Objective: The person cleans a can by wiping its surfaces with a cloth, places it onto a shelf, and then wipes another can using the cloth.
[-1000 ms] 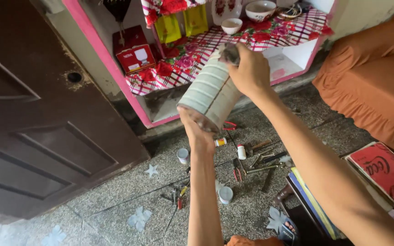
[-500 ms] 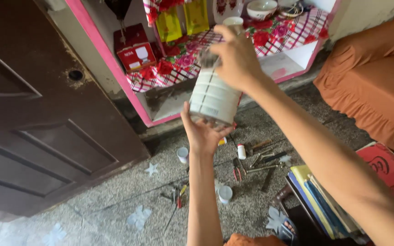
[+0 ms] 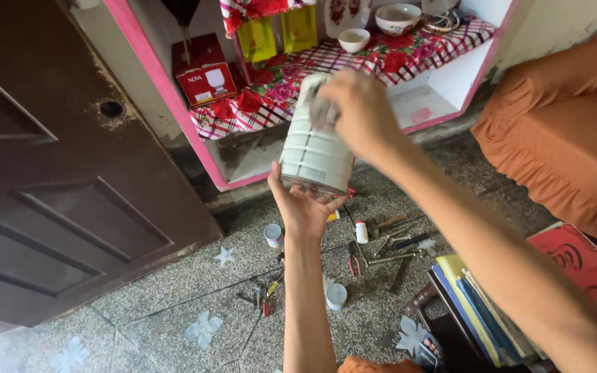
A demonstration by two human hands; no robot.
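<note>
Speckled grey stone floor (image 3: 174, 290) with pale star inlays runs beneath everything, and a dark brown door (image 3: 57, 173) stands off to the left of the hands. Held up in the air between both hands is a white ribbed canister (image 3: 314, 145), roughly upright and tilted a little. The left hand (image 3: 303, 204) cups its bottom from below, palm up with fingers spread against the base. The right hand (image 3: 357, 110) is closed over the canister's top end, fingers curled around it and a bit of greyish cloth or cap; exactly what it pinches there is too blurred to tell.

Below the left forearm, scattered on the floor, lie hand tools (image 3: 381, 249) — pliers, a hammer-like piece and metal rods — with a small white bottle (image 3: 361, 231) and two little white cups (image 3: 273, 235) near them. Under the right forearm a stack of books (image 3: 478, 304) sits beside a red book (image 3: 582, 262). Beyond the hands, a pink-framed shelf (image 3: 167, 97) carries a flowered checked cloth (image 3: 271, 97), a red box (image 3: 205, 72), two yellow packets (image 3: 278, 34) and white bowls (image 3: 395, 17). Orange fabric (image 3: 561, 131) fills the area to the right of the right arm.
</note>
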